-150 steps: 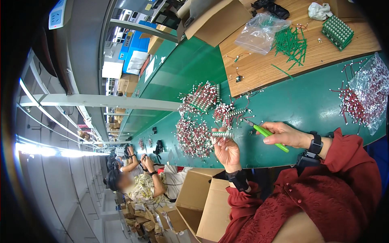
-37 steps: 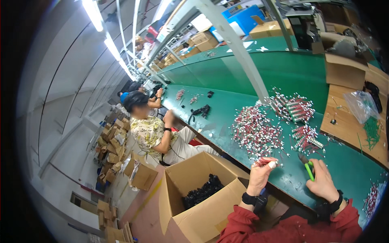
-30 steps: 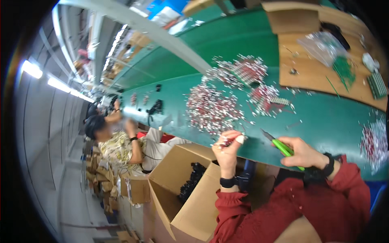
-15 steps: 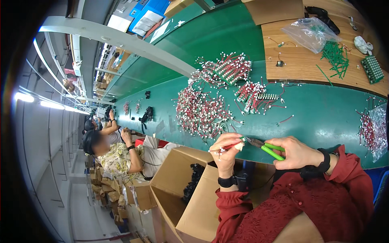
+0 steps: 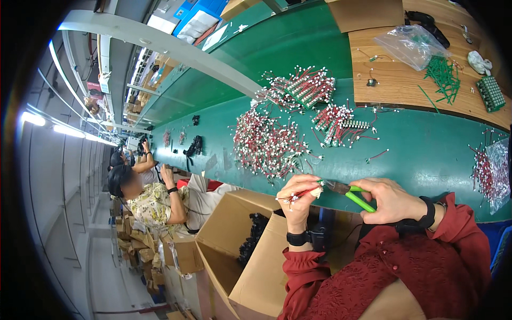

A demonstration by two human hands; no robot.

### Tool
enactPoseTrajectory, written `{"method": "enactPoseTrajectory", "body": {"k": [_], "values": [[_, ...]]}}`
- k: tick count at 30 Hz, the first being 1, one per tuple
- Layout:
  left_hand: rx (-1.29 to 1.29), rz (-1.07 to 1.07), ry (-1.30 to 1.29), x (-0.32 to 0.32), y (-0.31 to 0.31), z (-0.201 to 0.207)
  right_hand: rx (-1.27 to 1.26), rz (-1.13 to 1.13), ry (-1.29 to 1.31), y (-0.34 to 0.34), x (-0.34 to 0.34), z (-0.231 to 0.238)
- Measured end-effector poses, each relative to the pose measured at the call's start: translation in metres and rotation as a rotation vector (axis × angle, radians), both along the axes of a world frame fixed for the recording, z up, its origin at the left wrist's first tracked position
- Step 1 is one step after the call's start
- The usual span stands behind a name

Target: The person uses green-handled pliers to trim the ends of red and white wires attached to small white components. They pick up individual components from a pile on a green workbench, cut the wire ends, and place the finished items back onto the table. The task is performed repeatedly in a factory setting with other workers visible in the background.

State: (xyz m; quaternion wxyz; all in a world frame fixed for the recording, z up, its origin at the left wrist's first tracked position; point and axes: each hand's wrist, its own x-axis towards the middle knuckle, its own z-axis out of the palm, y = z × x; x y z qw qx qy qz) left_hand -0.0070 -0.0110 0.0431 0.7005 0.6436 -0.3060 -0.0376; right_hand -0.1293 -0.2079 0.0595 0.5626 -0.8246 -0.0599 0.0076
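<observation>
Over the near edge of the green bench, my left hand (image 5: pixel 298 198) pinches a small circuit board (image 5: pixel 320 184) with red wires and white connectors. The wires trail out to the left across my fingers. My right hand (image 5: pixel 388 200) is wrapped round green-handled cutting pliers (image 5: pixel 358 198). Their metal jaws touch or nearly touch the board's edge; whether they are closed on it is too small to tell. Beyond my left hand lies a big heap of small boards with red wires (image 5: pixel 266 144). Wired board panels (image 5: pixel 305 92) rest behind that heap, and another wired strip (image 5: pixel 341 125) lies to its right.
An open cardboard box (image 5: pixel 242 250) with black parts stands below the bench at left. At the far right are a wood-topped surface (image 5: pixel 389 85) with green strips (image 5: pixel 444 77) and a bag of wired parts (image 5: pixel 498 176). Co-workers (image 5: pixel 152 200) sit along the bench at left.
My hands, the board and the pliers hold nearly the same place. The view has shifted slightly, and the nearest co-worker's raised hand has moved a little.
</observation>
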Motion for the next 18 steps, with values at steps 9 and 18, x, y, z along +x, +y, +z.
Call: {"method": "enactPoseTrajectory", "body": {"k": [9,18], "values": [[-0.486,-0.119,0.563,-0.004,-0.008,-0.019,1.07,0.313,0.559,0.005,0.004,-0.014],[-0.613,-0.276,0.806,0.001,-0.004,-0.024,1.662,0.383,0.695,0.006,0.015,-0.011]]}}
